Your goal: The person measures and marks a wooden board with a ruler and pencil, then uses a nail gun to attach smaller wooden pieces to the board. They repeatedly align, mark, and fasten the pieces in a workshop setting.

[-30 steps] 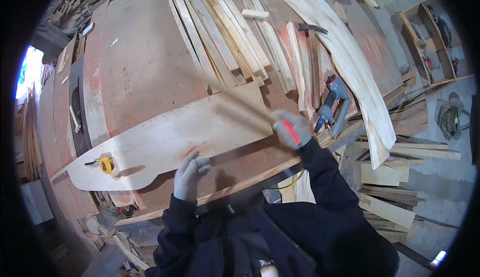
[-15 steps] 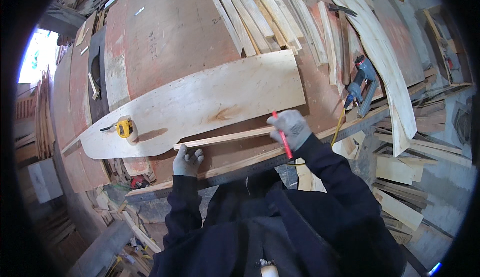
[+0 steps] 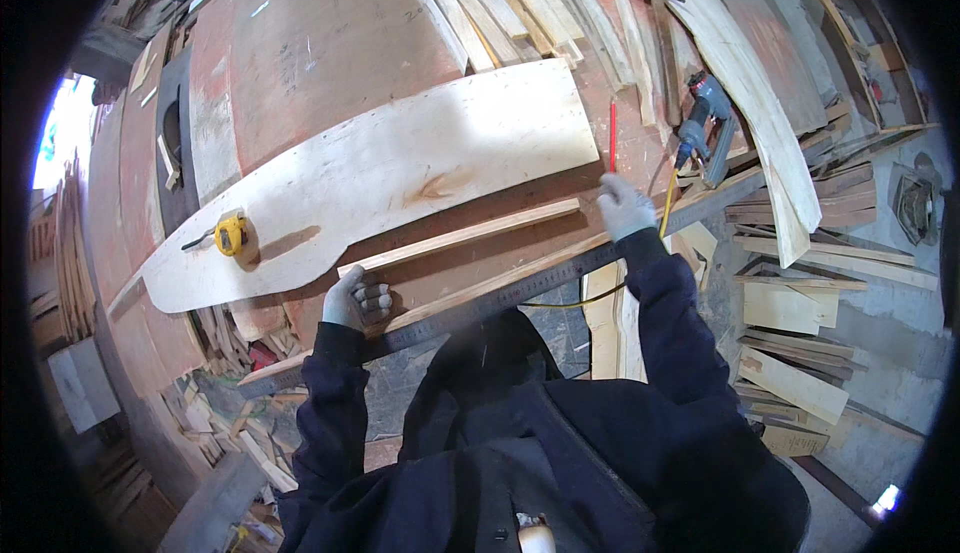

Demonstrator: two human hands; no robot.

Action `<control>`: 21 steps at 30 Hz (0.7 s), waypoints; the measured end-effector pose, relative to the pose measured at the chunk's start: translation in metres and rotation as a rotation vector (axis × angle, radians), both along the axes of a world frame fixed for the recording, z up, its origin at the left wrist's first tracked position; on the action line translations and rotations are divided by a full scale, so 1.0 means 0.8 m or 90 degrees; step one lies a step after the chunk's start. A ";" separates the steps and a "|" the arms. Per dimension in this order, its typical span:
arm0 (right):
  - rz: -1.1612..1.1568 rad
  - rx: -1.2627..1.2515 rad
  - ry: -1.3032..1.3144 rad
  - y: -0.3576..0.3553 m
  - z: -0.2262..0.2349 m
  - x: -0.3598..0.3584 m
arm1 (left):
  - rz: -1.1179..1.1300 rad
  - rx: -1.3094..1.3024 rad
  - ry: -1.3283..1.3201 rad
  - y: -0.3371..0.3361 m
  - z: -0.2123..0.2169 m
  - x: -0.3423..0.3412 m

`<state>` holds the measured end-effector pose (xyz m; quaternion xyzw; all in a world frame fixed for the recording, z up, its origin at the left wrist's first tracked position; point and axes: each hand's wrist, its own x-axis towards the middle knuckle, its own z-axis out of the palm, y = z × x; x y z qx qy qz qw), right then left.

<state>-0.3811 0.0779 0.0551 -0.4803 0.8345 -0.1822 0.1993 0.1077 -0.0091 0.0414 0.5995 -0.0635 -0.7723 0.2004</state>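
Observation:
A slim pale wooden strip (image 3: pixel 465 235) lies on the brown worktop, just nearer to me than a large curved plywood panel (image 3: pixel 430 178). My left hand (image 3: pixel 352 301), in a grey-white glove, has its thumb against the strip's left end. Its other fingers are bent and apart on the near side, not around the strip. At the strip's far right end, my gloved right hand (image 3: pixel 627 205) hovers with loosely extended fingers, slightly blurred, and holds nothing. A red pencil (image 3: pixel 613 136) lies on the worktop just beyond its fingertips.
A yellow tape measure (image 3: pixel 231 236) sits on the panel's left part. A long metal ruler (image 3: pixel 480 309) runs along the near edge. To the right are a nail gun (image 3: pixel 706 128) with a yellow hose and a hammer (image 3: pixel 664 43). Several wooden strips (image 3: pixel 500 3) lie at the back.
My right hand has let go of the red pencil, which now lies on the worktop, and has moved off the strip to the right. My left hand stays at the strip's left end.

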 end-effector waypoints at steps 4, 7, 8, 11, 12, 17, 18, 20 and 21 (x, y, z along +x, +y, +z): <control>-0.052 0.003 -0.111 0.006 -0.022 0.050 | -0.024 0.008 0.048 0.007 -0.007 0.009; -0.057 -0.109 -0.117 -0.003 -0.053 0.035 | 0.003 -0.012 0.084 0.000 -0.015 -0.010; -0.093 -0.114 -0.146 -0.010 -0.065 0.025 | 0.005 -0.028 0.070 -0.005 -0.018 -0.018; -0.137 -0.138 -0.253 -0.025 -0.097 0.001 | 0.033 -0.051 0.094 -0.012 -0.025 -0.041; -0.161 -0.113 -0.292 -0.028 -0.104 -0.007 | -0.003 -0.082 0.109 -0.013 -0.024 -0.040; -0.239 -0.152 -0.364 -0.030 -0.118 -0.040 | 0.018 -0.128 0.068 -0.007 -0.008 0.018; -0.271 -0.146 -0.356 -0.028 -0.112 -0.049 | 0.069 -0.148 0.043 -0.003 -0.003 0.035; -0.241 -0.222 -0.313 -0.036 -0.107 -0.050 | 0.170 -0.139 0.031 0.001 0.004 0.066; -0.255 -0.198 -0.351 -0.040 -0.101 -0.052 | 0.201 -0.138 0.011 0.002 0.005 0.077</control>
